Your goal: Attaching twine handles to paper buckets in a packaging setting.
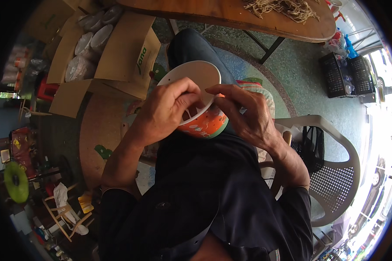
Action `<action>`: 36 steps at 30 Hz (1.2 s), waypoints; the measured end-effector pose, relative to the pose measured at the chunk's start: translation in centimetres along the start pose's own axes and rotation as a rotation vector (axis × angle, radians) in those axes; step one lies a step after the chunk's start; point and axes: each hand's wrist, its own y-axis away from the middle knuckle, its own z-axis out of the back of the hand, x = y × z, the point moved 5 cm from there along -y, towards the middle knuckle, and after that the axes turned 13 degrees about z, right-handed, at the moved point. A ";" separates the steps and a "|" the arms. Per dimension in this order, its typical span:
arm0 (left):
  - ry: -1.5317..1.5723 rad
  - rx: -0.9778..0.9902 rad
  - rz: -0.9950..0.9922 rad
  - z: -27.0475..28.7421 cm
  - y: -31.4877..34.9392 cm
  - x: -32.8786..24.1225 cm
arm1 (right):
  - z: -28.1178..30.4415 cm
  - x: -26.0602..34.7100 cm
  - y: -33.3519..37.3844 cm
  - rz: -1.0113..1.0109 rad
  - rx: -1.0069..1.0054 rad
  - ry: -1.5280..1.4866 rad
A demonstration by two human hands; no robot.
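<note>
A paper bucket [203,126] with an orange printed outside and a green base rests tilted on my lap. Its white inside [196,71] faces up, and small dark holes dot the wall near the rim. My left hand [170,106] reaches over the left side of the opening, thumb and forefinger pinched together inside; whatever is between them is hidden. On the right, my right hand [246,111] has its forefinger over the rim and its thumb against the outer wall, closed on the edge. The other fingers curl toward the palm.
An open cardboard box [124,52] at the far left holds stacked white tubs [85,45] in clear wrapping. Ahead stands a wooden table [222,15] with a heap of tan strings [287,9]. A plastic chair [335,174] is at my right, black crates [346,76] beyond it.
</note>
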 end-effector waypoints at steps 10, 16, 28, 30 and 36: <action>0.433 0.000 -0.064 -0.1 -0.6 -1.4 | -0.3 -0.2 0.4 -0.207 0.039 -0.215; 0.427 0.069 -0.065 -0.7 -1.5 -1.4 | -0.1 0.2 0.5 -0.122 0.066 -0.167; 0.445 0.344 0.034 -1.9 -2.3 -1.7 | 4.3 3.2 -3.2 0.283 0.148 -0.009; 0.301 0.323 -0.018 -2.3 -2.1 -1.9 | 4.4 3.4 -3.8 0.355 0.140 0.040; 0.445 0.443 0.094 -2.2 -1.4 -2.3 | 4.3 1.3 -3.6 0.349 0.135 0.096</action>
